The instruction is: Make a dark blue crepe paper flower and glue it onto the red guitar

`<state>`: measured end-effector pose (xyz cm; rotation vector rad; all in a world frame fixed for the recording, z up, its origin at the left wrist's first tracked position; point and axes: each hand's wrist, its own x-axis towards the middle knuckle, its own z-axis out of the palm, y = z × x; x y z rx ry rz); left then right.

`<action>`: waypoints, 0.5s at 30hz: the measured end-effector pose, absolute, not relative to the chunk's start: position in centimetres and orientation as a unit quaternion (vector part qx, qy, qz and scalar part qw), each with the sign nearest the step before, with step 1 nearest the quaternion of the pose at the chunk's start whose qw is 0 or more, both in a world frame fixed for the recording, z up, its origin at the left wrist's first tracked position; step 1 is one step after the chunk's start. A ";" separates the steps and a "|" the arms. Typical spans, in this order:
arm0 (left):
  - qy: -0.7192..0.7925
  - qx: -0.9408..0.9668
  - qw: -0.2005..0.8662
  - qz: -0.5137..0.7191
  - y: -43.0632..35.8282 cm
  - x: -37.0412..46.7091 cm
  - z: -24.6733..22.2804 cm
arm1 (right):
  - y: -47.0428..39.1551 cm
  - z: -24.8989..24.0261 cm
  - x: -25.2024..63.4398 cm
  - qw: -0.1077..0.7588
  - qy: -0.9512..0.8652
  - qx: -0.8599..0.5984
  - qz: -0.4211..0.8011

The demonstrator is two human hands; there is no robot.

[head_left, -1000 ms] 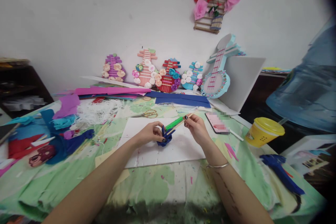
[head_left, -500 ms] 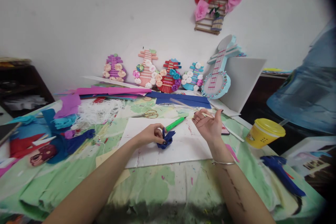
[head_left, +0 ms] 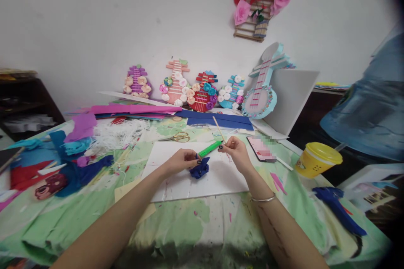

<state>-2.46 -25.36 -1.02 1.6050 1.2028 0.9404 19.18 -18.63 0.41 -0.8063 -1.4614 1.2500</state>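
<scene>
A dark blue crumpled paper piece, shaped like a flower (head_left: 200, 170), is pinched at its upper left by my left hand (head_left: 183, 160) over a white board (head_left: 176, 185). My right hand (head_left: 236, 151) is closed on a thin wooden stick (head_left: 218, 127), which points up and away from the fingers. A green pen (head_left: 208, 149) lies on the board between the two hands, its far end close to my right fingertips. Gold-handled scissors (head_left: 179, 137) rest just behind the board.
A phone (head_left: 260, 149) and a yellow-lidded tub (head_left: 318, 159) are on the right, with a blue glue gun (head_left: 341, 210) nearer. White string (head_left: 116, 134) and coloured paper scraps lie left. Decorated guitar shapes (head_left: 176, 84) stand along the wall.
My right hand has moved left and down towards the blue paper, turning over, and the stick now stands more upright. The phone is now uncovered. My left hand has shifted slightly right.
</scene>
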 end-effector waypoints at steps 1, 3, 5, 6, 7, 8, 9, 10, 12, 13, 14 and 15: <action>0.493 0.648 0.438 0.381 -25.3 -2.4 -1.1 | -18.9 0.4 18.9 0.495 -0.606 -0.323 0.532; 0.505 0.642 0.428 0.386 -25.3 -2.2 -1.1 | -19.5 0.3 18.3 0.473 -0.612 -0.309 0.554; 0.509 0.632 0.428 0.397 -25.3 -2.1 -1.2 | -19.8 0.2 17.8 0.460 -0.621 -0.299 0.559; 0.507 0.627 0.431 0.405 -25.3 -2.0 -1.2 | -19.9 0.1 17.7 0.457 -0.631 -0.296 0.552; 0.504 0.622 0.433 0.413 -25.4 -1.9 -1.2 | -20.0 0.1 17.6 0.456 -0.645 -0.298 0.537; 0.501 0.618 0.436 0.422 -25.4 -1.8 -1.2 | -20.0 0.1 17.5 0.455 -0.660 -0.304 0.515; 0.497 0.613 0.439 0.429 -25.5 -1.7 -1.1 | -20.1 0.1 17.5 0.453 -0.676 -0.313 0.489; 0.495 0.607 0.444 0.437 -25.5 -1.6 -1.1 | -20.2 0.1 17.4 0.450 -0.693 -0.321 0.463; 0.489 0.593 0.455 0.449 -25.6 -1.4 -1.1 | -20.6 0.1 17.3 0.436 -0.723 -0.333 0.420; 0.486 0.588 0.461 0.453 -25.6 -1.3 -1.2 | -20.9 0.2 17.1 0.425 -0.737 -0.336 0.405; 0.484 0.585 0.465 0.457 -25.6 -1.2 -1.2 | -21.3 0.3 16.9 0.408 -0.751 -0.340 0.392; 0.480 0.584 0.467 0.458 -25.6 -1.1 -1.3 | -21.6 0.3 16.7 0.391 -0.763 -0.344 0.382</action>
